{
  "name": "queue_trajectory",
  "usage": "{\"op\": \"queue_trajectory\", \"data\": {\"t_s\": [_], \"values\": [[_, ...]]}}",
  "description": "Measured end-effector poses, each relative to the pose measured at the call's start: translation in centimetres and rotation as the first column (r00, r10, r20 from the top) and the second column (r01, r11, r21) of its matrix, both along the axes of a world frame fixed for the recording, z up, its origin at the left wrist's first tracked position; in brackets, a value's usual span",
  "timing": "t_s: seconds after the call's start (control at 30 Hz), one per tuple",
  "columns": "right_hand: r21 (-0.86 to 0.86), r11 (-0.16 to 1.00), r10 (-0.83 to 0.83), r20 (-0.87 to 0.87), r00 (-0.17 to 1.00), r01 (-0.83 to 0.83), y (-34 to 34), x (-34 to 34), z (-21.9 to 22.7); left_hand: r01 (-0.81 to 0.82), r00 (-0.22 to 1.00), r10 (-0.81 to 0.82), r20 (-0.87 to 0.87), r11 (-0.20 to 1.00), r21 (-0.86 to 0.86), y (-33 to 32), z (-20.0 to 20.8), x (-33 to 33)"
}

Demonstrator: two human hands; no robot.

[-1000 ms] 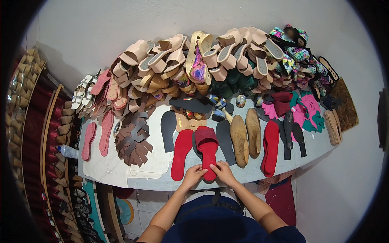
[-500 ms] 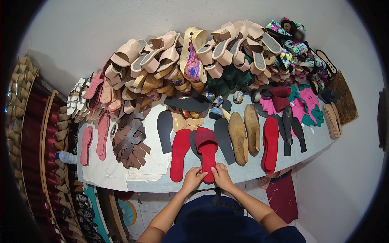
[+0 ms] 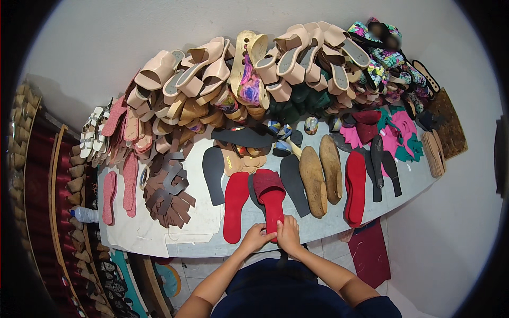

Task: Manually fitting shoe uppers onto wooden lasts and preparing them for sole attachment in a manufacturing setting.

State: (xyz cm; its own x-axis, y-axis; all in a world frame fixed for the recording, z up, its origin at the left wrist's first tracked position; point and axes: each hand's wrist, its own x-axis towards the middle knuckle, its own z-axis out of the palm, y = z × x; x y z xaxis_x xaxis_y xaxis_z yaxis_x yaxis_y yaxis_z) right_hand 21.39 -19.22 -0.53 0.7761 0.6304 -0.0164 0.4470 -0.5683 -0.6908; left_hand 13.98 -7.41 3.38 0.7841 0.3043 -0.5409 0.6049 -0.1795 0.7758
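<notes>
A red slipper [image 3: 274, 204] with a dark-red strap [image 3: 268, 182] lies at the table's front edge, its toe pointing away from me. My left hand [image 3: 256, 238] pinches its heel end from the left. On the other side my right hand [image 3: 288, 234] is closed around the same heel, fingers on top. A dark sole shows partly beneath the slipper's left edge. To the left lies a flat red insole [image 3: 235, 209]. Right of the slipper are a dark grey sole [image 3: 295, 185] and two wooden shoe lasts [image 3: 314, 183].
Stacked red insoles [image 3: 354, 191] and black pieces [image 3: 377, 164] lie farther right. Brown strap pieces [image 3: 170, 191] and pink insoles [image 3: 130, 183] are on the left. Heeled sandals [image 3: 212, 69] pile along the back wall. A bottle [image 3: 85, 214] stands beside the table's left edge.
My right hand has shifted its grip, its fingers now folded over the heel. My left hand still holds the heel. The view has shifted slightly.
</notes>
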Motion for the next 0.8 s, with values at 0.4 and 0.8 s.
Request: {"op": "queue_trajectory", "data": {"t_s": [0.4, 0.8], "values": [[0.059, 0.997, 0.046, -0.120, 0.992, -0.039, -0.4, 0.8, -0.1, 0.006, 0.994, -0.006, 0.112, 1.000, 0.002, -0.5, -1.6, -1.1], [0.057, 0.998, -0.038, 0.043, 0.998, 0.035, 0.6, -0.1, -0.5, -0.040, 0.988, 0.022, 0.152, 0.993, 0.116, -1.7, -1.4, -1.3]]}}
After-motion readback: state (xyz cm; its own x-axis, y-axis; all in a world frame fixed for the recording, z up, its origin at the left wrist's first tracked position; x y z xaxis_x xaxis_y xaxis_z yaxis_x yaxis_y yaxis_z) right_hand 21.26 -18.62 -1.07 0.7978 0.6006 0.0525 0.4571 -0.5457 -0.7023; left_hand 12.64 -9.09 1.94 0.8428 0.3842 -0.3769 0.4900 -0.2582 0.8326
